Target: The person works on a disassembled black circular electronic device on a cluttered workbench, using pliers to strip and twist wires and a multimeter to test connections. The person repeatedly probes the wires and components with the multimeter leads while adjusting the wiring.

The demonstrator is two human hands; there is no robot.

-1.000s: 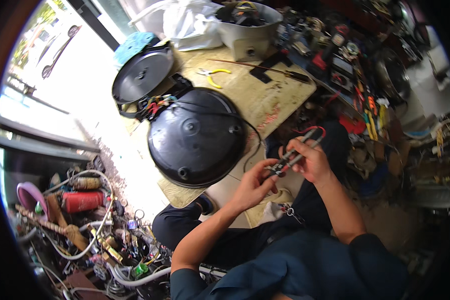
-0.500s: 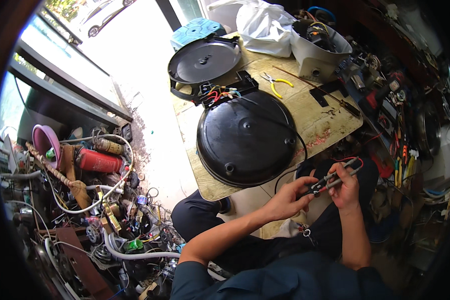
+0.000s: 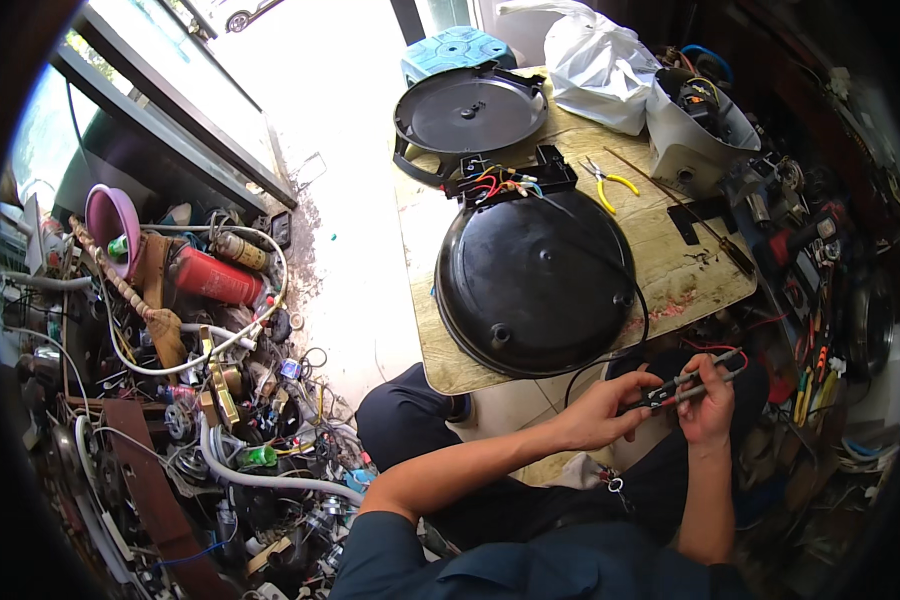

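Over my lap, my left hand (image 3: 612, 412) grips what looks like a black plug (image 3: 657, 396) between thumb and fingers. My right hand (image 3: 708, 408) is closed around two dark grey test probes (image 3: 734, 362), one with a red wire; their front ends reach the plug, but contact cannot be made out. On the table ahead, a round black appliance body (image 3: 535, 285) lies with its footed underside up. A black cord (image 3: 646, 318) runs across it and down toward my hands. Coloured wires (image 3: 505, 186) show in an opened black housing at its far side.
The wooden table (image 3: 445, 362) also bears a round black lid (image 3: 470, 110), yellow-handled pliers (image 3: 610, 185), a long screwdriver (image 3: 735, 255), a white bag (image 3: 600, 70) and a grey bin of parts (image 3: 685, 150). Scrap, hoses and a red extinguisher (image 3: 210, 277) crowd the left floor.
The view has shifted, so the table and floor items appear further right. Both hands stay together over my lap, the plug and probes still in them.
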